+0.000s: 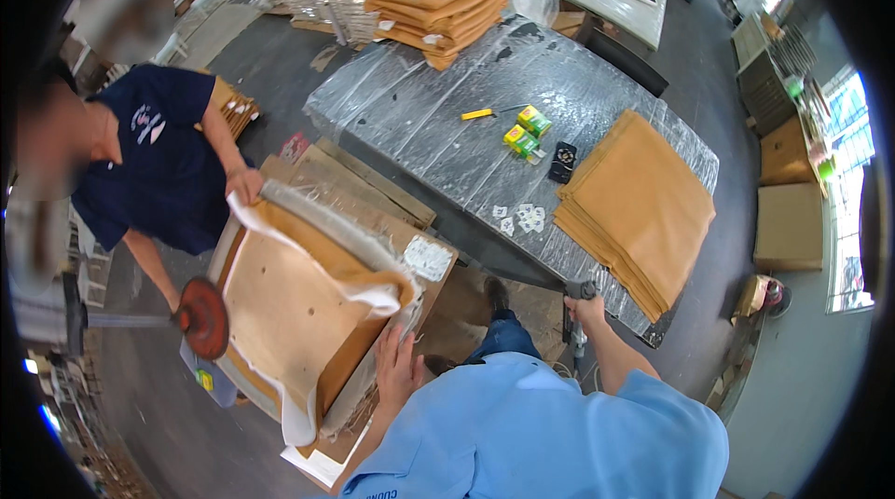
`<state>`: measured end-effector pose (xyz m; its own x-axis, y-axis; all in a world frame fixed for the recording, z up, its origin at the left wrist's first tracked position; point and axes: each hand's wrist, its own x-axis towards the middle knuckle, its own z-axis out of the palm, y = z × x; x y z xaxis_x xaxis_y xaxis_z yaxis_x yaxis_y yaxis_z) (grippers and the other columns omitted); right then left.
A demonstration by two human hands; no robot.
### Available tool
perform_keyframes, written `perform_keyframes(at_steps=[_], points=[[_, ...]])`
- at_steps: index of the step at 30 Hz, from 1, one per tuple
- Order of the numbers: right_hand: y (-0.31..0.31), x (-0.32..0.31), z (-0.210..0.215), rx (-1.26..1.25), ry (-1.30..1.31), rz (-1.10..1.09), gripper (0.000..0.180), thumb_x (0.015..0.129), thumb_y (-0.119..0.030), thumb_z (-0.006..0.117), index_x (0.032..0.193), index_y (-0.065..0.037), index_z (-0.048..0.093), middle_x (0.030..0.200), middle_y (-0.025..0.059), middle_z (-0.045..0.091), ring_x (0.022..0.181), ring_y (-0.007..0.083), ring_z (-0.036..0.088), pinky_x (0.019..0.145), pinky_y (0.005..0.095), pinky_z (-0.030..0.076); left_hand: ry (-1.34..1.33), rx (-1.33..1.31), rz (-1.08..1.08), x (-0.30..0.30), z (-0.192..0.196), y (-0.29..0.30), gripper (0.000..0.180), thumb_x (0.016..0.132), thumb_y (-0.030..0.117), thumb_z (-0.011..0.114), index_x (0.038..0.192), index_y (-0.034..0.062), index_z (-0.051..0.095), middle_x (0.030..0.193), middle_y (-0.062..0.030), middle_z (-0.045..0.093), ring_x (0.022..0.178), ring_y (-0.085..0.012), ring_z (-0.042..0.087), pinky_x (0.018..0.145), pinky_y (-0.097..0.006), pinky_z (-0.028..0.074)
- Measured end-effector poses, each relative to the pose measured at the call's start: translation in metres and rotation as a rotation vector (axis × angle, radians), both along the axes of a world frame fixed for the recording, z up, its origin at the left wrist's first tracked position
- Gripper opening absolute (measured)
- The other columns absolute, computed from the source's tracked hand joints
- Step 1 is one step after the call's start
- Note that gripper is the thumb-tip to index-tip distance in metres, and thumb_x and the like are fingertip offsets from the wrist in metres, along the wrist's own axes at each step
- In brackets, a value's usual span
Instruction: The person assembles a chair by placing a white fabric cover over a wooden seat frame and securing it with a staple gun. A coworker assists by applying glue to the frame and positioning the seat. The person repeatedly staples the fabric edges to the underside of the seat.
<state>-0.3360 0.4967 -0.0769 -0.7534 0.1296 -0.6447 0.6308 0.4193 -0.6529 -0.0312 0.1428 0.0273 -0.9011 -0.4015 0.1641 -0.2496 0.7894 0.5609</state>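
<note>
Seat panel (pixel 278 287), 1, tan cover with white edging, left of centre in the frame. Advised handling, by judgement: steady the rim, pull the cover even and wrinkle-free, fingers clear of the tool's nose. Left hand (pixel 399 370), 1: fingers extended, loosely spread, at the panel's near padded edge. Right hand (pixel 589 313), 1: closed around 1 grey pneumatic gun (pixel 580 290), lower right of centre. Co-worker's hand (pixel 244 185), 1: on the panel's upper corner.

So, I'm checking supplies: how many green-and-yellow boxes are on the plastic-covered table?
2. On the plastic-covered table, the farther box sits slightly right of the nearer box. Any behind the stack of tan sheets would be hidden.
</note>
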Motion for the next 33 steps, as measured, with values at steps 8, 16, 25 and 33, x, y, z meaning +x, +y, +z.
perform_keyframes(at_steps=[8, 16, 25, 33], points=[[-0.094, -0.166, -0.059, -0.324, 0.037, 0.114, 0.014, 0.084, 0.002, 0.085, 0.095, 0.001, 0.078, 0.081, 0.0086, 0.073, 0.068, 0.0196, 0.068, 0.063, 0.0393, 0.053, -0.212, -0.017, 0.262, -0.033, 0.017, 0.035, 0.065, 0.092, 0.006, 0.075, 0.154, 0.0002, 0.057, 0.17, -0.0292, 0.04, 0.159, -0.0531, 0.036, 0.131, -0.06, 0.03], [-0.175, -0.268, -0.117, -0.1, -0.129, 0.258, 0.019, 0.081, -0.006, 0.088, 0.098, 0.001, 0.081, 0.08, 0.0106, 0.077, 0.066, 0.0201, 0.069, 0.064, 0.0404, 0.053, -0.364, 0.025, 0.499, -0.08, 0.036, 0.065, 0.059, 0.094, 0.006, 0.071, 0.15, -0.0059, 0.057, 0.169, -0.0297, 0.043, 0.159, -0.0524, 0.036, 0.131, -0.059, 0.031], [-0.202, -0.271, -0.086, -0.89, -0.598, 0.193, 0.043, 0.1, -0.026, 0.084, 0.133, -0.002, 0.069, 0.11, 0.0149, 0.077, 0.093, 0.0279, 0.075, 0.081, 0.0507, 0.063, -0.211, 1.134, 0.514, -0.217, 0.018, 0.057, 0.045, 0.115, 0.023, 0.061, 0.152, -0.0026, 0.06, 0.139, -0.0176, 0.074, 0.124, -0.0266, 0.072, 0.108, -0.041, 0.055], [-0.214, -0.24, -0.028, -1.521, -0.801, 0.29, 0.06, 0.107, -0.053, 0.068, 0.136, -0.001, 0.067, 0.12, 0.0173, 0.075, 0.102, 0.032, 0.075, 0.083, 0.0515, 0.066, -0.002, 1.558, 0.431, -0.37, -0.032, 0.043, 0.052, 0.122, 0.04, 0.045, 0.155, 0.0024, 0.058, 0.14, -0.0099, 0.07, 0.12, -0.0197, 0.069, 0.109, -0.037, 0.054]])
